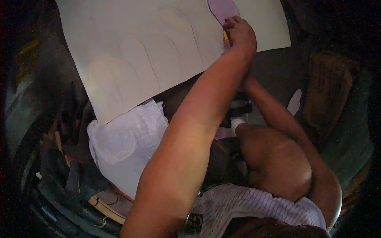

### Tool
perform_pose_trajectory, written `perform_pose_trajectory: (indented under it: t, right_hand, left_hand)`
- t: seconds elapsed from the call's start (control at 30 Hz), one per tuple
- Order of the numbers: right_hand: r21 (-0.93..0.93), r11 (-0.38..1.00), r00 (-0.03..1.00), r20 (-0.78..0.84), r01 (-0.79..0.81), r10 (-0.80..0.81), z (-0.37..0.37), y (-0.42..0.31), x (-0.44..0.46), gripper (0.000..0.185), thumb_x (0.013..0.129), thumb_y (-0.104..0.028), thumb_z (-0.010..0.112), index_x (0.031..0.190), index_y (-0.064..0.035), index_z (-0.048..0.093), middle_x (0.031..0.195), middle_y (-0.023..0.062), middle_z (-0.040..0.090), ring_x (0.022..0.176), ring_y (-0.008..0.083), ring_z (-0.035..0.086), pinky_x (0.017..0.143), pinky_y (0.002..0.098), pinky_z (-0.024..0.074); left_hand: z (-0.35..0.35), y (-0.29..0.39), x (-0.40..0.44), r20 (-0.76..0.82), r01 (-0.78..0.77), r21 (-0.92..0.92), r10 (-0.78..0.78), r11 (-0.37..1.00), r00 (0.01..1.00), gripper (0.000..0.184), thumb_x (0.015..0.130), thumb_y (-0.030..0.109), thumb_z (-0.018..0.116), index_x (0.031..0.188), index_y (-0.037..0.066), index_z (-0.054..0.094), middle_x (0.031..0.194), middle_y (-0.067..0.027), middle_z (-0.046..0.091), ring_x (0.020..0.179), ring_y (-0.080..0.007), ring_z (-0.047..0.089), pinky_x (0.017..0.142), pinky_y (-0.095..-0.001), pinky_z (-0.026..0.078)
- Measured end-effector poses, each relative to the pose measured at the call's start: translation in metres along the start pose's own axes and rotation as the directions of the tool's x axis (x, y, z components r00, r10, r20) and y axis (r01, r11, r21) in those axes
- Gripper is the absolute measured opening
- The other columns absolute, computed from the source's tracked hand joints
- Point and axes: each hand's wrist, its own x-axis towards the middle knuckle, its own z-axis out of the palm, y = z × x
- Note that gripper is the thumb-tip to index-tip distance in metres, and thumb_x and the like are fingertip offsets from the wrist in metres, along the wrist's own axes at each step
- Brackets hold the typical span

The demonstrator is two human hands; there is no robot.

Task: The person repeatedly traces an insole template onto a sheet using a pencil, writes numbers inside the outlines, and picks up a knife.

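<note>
A purple sole-shaped template (223,10) lies at the top of a large pale sheet (119,43). My left hand (240,33) presses on the template's lower end, its fingers bent and close together. Just below those fingertips a slim yellow pen-like tool (226,36) shows. My right hand (228,43) seems closed round this tool; most of it is hidden behind my left wrist and forearm. Several dark curved lines run across the sheet to the left of the template.
A white plastic sack (131,133) lies under the sheet's lower corner. To the right are a small pale sole-shaped piece (294,102) and a brown block-like object (329,87). My bent knee (278,162) is below my arms. Dark clutter (75,170) fills the left side.
</note>
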Motion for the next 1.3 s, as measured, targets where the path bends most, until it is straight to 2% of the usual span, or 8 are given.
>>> perform_pose_trajectory:
  t: [0.1, 0.2, 0.27, 0.47, 0.63, 0.77, 1.0, 1.3]
  right_hand:
    - [-0.260, 0.943, 0.969, 0.077, -0.206, 0.233, -0.016, 0.006, -0.025, 0.040, 0.092, -0.034, 0.045, 0.123, -0.0086, 0.046, 0.122, 0.0140, 0.051, 0.110, 0.0310, 0.049, 0.088, 0.0422, 0.0417]
    - [-0.489, 0.846, 0.885, 0.271, -0.211, 0.378, -0.038, -0.020, -0.029, 0.037, 0.092, -0.036, 0.045, 0.113, -0.0078, 0.054, 0.109, 0.0180, 0.057, 0.096, 0.0381, 0.055, 0.082, 0.0454, 0.0425]
    - [-0.495, 0.844, 0.939, 0.141, -0.207, 0.313, -0.041, -0.035, -0.033, 0.019, 0.085, -0.017, 0.050, 0.099, -0.0048, 0.056, 0.081, 0.0192, 0.060, 0.074, 0.0408, 0.058, 0.072, 0.0453, 0.0451]
    - [-0.286, 0.952, 0.979, 0.194, 0.110, -0.055, -0.076, -0.013, -0.044, 0.016, 0.084, -0.013, 0.053, 0.096, -0.0029, 0.056, 0.079, 0.0154, 0.057, 0.063, 0.0288, 0.056, 0.060, 0.0372, 0.0440]
    - [-0.174, 0.983, 0.930, 0.368, 0.060, 0.009, -0.110, -0.014, -0.027, 0.026, 0.087, -0.010, 0.051, 0.111, -0.0056, 0.058, 0.079, 0.0097, 0.058, 0.063, 0.0168, 0.052, 0.060, 0.0281, 0.0419]
    - [-0.168, 0.982, 0.889, 0.434, -0.081, 0.148, -0.124, -0.031, -0.014, 0.028, 0.091, -0.013, 0.049, 0.117, -0.0057, 0.058, 0.088, 0.0056, 0.062, 0.075, 0.0108, 0.053, 0.065, 0.0264, 0.0435]
    - [-0.216, 0.951, 0.847, 0.440, -0.222, 0.298, -0.138, 0.006, 0.013, 0.029, 0.093, -0.018, 0.047, 0.113, 0.0008, 0.058, 0.104, 0.0095, 0.063, 0.091, 0.0132, 0.057, 0.081, 0.0269, 0.0452]
    - [-0.259, 0.934, 0.796, 0.496, -0.245, 0.347, -0.149, -0.003, 0.058, 0.032, 0.087, -0.019, 0.049, 0.105, 0.0042, 0.059, 0.085, 0.0104, 0.063, 0.077, 0.0159, 0.059, 0.074, 0.0295, 0.0472]
  left_hand:
    - [-0.008, -0.004, -0.007, -0.094, 0.008, -0.047, -0.013, 0.999, 0.996, 0.045, 0.073, 0.022, 0.063, 0.106, -0.008, 0.057, 0.108, -0.0235, 0.051, 0.097, -0.0379, 0.046, 0.076, -0.0455, 0.043]
    - [-0.006, -0.016, -0.011, -0.134, -0.068, -0.021, 0.064, 0.997, 0.989, 0.040, 0.072, 0.021, 0.063, 0.100, -0.008, 0.059, 0.105, -0.0225, 0.053, 0.095, -0.0377, 0.047, 0.075, -0.0449, 0.043]
    - [-0.011, -0.024, -0.019, -0.117, -0.188, 0.042, 0.192, 0.981, 0.974, 0.038, 0.072, 0.020, 0.063, 0.097, -0.007, 0.061, 0.103, -0.0216, 0.055, 0.094, -0.0373, 0.048, 0.074, -0.0447, 0.043]
    - [-0.017, -0.040, -0.025, -0.181, -0.316, 0.087, 0.327, 0.945, 0.927, 0.036, 0.066, 0.018, 0.063, 0.091, -0.008, 0.062, 0.092, -0.0196, 0.058, 0.093, -0.0350, 0.049, 0.076, -0.0428, 0.041]
    - [-0.020, -0.041, -0.026, -0.083, -0.242, -0.195, 0.230, 0.950, 0.970, 0.045, 0.070, 0.011, 0.064, 0.106, -0.013, 0.054, 0.116, -0.0297, 0.043, 0.108, -0.0398, 0.043, 0.078, -0.0360, 0.052]
    - [-0.003, -0.043, -0.023, -0.236, -0.314, -0.010, 0.303, 0.949, 0.923, 0.041, 0.065, 0.016, 0.061, 0.094, -0.011, 0.059, 0.096, -0.0237, 0.057, 0.093, -0.0338, 0.049, 0.083, -0.0447, 0.038]
    - [0.002, -0.047, -0.025, -0.306, -0.325, -0.034, 0.300, 0.945, 0.903, 0.039, 0.066, 0.014, 0.060, 0.094, -0.013, 0.059, 0.099, -0.0268, 0.057, 0.100, -0.0373, 0.049, 0.088, -0.0457, 0.034]
    - [-0.016, -0.045, -0.034, -0.222, -0.299, -0.001, 0.291, 0.954, 0.931, 0.042, 0.068, 0.014, 0.061, 0.100, -0.013, 0.058, 0.109, -0.0298, 0.051, 0.104, -0.0391, 0.047, 0.091, -0.0408, 0.038]
